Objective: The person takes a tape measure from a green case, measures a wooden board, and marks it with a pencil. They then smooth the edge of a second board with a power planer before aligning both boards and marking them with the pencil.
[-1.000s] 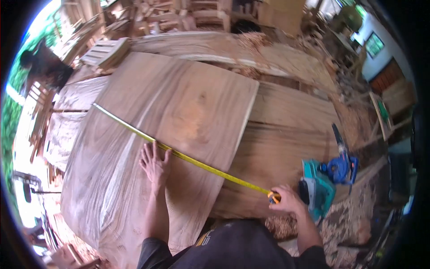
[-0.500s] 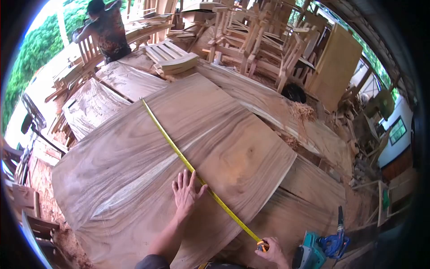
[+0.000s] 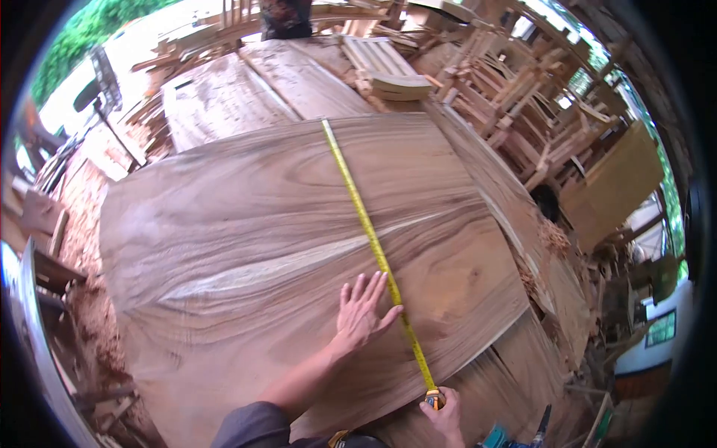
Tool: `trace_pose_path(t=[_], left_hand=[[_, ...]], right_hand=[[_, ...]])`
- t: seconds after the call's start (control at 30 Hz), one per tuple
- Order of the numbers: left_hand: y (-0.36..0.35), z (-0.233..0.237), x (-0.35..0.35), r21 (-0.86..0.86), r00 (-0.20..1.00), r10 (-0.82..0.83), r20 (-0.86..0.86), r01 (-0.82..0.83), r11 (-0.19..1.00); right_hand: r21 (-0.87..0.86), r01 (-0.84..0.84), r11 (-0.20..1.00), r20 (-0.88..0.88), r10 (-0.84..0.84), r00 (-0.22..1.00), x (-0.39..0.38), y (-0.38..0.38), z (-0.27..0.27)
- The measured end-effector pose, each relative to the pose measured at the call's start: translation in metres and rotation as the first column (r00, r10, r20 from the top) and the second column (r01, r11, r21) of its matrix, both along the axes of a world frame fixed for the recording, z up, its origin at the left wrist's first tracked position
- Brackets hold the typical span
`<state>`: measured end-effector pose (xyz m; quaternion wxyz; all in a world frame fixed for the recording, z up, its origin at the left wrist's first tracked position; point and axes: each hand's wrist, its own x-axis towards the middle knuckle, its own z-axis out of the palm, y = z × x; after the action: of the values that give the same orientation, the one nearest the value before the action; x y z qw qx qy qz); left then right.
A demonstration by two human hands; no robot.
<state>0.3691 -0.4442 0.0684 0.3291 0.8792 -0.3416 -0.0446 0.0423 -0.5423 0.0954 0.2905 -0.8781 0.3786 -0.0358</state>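
Note:
A yellow tape measure (image 3: pixel 364 216) stretches across a broad wooden slab (image 3: pixel 246 216) with dark grain and a pale streak. Its far end lies at the slab's back edge. My left hand (image 3: pixel 361 312) rests flat on the wood, fingers spread, beside the blade, with the thumb touching or nearly touching it. At the slab's near edge my right hand (image 3: pixel 447 416) is closed around the orange-and-black case of the tape measure. Part of that case is hidden by the fingers.
More planks (image 3: pixel 310 75) lie beyond the slab, with a slatted wooden piece (image 3: pixel 382 63) on them. Wooden frames (image 3: pixel 515 112) are piled at the back right. A teal power tool (image 3: pixel 497 437) shows at the bottom edge. A person (image 3: pixel 286 16) stands at the back.
The view has swung left and down, so the slab and tape appear turned and shifted. Both hands keep their places along the tape. The power tools have mostly dropped out of view.

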Motion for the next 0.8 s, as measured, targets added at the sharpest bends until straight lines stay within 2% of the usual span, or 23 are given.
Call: trace_pose_path(t=[0.03,0.13,0.17,0.2,0.3,0.33,0.4,0.47,0.5,0.6,0.67,0.7,0.8], left_hand=[[0.003,0.005,0.001,-0.018,1.000,0.004,0.002,-0.004,1.000],[0.002,-0.014,0.001,-0.076,0.997,0.068,0.035,-0.065,0.995],[0.002,-0.017,0.002,-0.079,0.996,0.076,0.051,-0.072,0.994],[0.001,-0.020,0.002,-0.070,0.995,0.078,0.058,-0.074,0.995],[0.002,-0.023,-0.001,-0.070,0.996,0.052,0.071,-0.047,0.996],[0.004,-0.024,-0.002,-0.077,0.996,0.059,0.065,-0.054,0.996],[0.006,-0.025,-0.006,-0.104,0.997,0.055,0.053,-0.049,0.993],[0.014,-0.020,-0.004,-0.059,0.998,-0.008,0.066,0.012,0.998],[0.019,-0.020,-0.007,-0.036,0.997,-0.046,0.068,0.049,0.998],[0.033,-0.041,-0.011,0.063,0.972,-0.186,0.146,0.178,0.982],[0.072,-0.048,-0.034,0.067,0.969,-0.184,0.162,0.176,0.982],[0.104,-0.037,-0.047,0.072,0.973,-0.176,0.151,0.166,0.983],[0.186,-0.048,-0.089,0.059,0.987,-0.062,0.149,0.054,0.997]], right_hand=[[-0.075,-0.056,0.996,0.014,0.057,0.998,0.013,0.001,0.004],[0.205,0.119,0.972,0.063,-0.135,0.989,0.048,0.000,-0.002],[0.265,0.120,0.957,0.079,-0.145,0.986,0.075,0.007,0.013],[0.287,0.093,0.953,0.056,-0.114,0.992,0.096,0.011,0.026],[0.314,0.060,0.947,0.085,-0.091,0.992,0.111,-0.007,-0.002],[0.360,0.117,0.926,0.052,-0.145,0.988,0.121,-0.001,0.009],[0.269,0.009,0.963,0.204,-0.066,0.977,0.112,-0.014,-0.006],[0.233,0.011,0.972,0.154,-0.048,0.987,0.087,-0.045,-0.015],[0.214,0.019,0.977,0.127,-0.047,0.991,0.081,-0.050,-0.016],[0.076,0.170,0.982,-0.193,-0.153,0.969,0.059,-0.033,0.038],[-0.005,0.244,0.970,-0.260,-0.237,0.936,0.031,-0.045,0.036],[-0.049,0.274,0.961,-0.298,-0.276,0.914,0.009,-0.056,0.032],[-0.198,0.245,0.949,-0.317,-0.299,0.900,-0.056,-0.092,0.005]])
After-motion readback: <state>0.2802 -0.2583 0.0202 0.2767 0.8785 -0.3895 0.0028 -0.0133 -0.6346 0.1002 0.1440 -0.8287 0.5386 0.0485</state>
